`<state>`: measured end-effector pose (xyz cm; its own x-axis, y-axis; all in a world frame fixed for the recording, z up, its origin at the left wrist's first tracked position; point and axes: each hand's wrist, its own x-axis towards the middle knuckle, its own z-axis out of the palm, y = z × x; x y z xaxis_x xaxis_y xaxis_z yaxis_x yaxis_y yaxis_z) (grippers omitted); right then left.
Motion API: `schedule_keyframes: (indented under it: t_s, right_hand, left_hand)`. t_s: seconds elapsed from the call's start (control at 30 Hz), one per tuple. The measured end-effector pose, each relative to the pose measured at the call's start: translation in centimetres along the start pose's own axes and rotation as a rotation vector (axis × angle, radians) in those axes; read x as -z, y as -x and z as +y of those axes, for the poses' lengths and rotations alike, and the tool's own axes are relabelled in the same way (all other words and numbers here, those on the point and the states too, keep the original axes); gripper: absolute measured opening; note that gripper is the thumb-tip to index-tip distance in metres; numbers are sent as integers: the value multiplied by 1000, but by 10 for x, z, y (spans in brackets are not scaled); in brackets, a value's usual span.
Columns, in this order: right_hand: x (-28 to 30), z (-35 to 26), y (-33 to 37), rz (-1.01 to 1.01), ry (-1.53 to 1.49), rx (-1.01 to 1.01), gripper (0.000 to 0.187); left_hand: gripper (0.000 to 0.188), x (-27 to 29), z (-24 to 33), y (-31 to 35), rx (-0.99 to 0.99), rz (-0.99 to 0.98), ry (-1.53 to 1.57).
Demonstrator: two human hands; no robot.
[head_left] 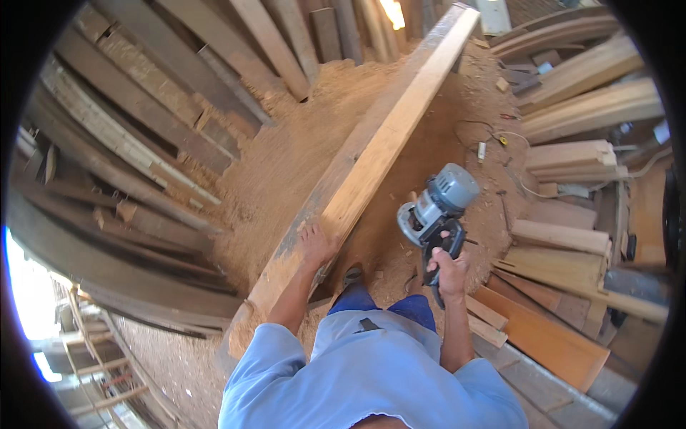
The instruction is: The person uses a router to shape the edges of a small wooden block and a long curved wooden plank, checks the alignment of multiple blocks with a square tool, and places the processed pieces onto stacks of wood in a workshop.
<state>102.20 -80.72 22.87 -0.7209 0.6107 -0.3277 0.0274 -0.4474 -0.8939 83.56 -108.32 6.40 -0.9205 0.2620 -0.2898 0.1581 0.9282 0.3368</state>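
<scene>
A long wooden beam (pixel 368 168) runs from the lower left to the far right, its top face pale and its left side darker. My left hand (pixel 315 245) lies flat on the near part of the beam, fingers stretched out, holding nothing. To the right of the beam, my right hand (pixel 449 268) is wrapped round the black handle of a wood router (pixel 446 194). The router has a grey, rounded motor housing and a round base turned toward the beam. It is held apart from the beam, in the air.
Sawdust (pixel 286 150) covers the floor around the beam. Old planks (pixel 157 79) lean and lie along the left and back. Stacked timber (pixel 586 107) fills the right side. An orange-brown board (pixel 543 336) lies at the lower right. A cable with a white connector (pixel 481 151) lies beyond the router.
</scene>
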Motion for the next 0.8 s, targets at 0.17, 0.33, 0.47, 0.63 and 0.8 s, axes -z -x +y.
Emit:
schedule_keyframes:
  t_s: [0.17,0.33,0.47,0.63,0.8]
  right_hand:
    - [-55,18,51,0,11,-2,39]
    - [-80,26,74,26,-55,11,40]
    - [-90,48,73,53,-30,23,42]
    - [-107,69,65,22,-27,70,42]
    - [-124,94,59,14,44,105,43]
  left_hand:
    - [56,-9,-53,-45,-154,-56,12]
    - [39,-7,-56,-42,-373,9,-213]
    - [32,3,-39,-42,-233,-18,-107]
    - [28,12,-41,-41,-225,-13,-70]
    - [25,17,-42,-47,-204,11,13]
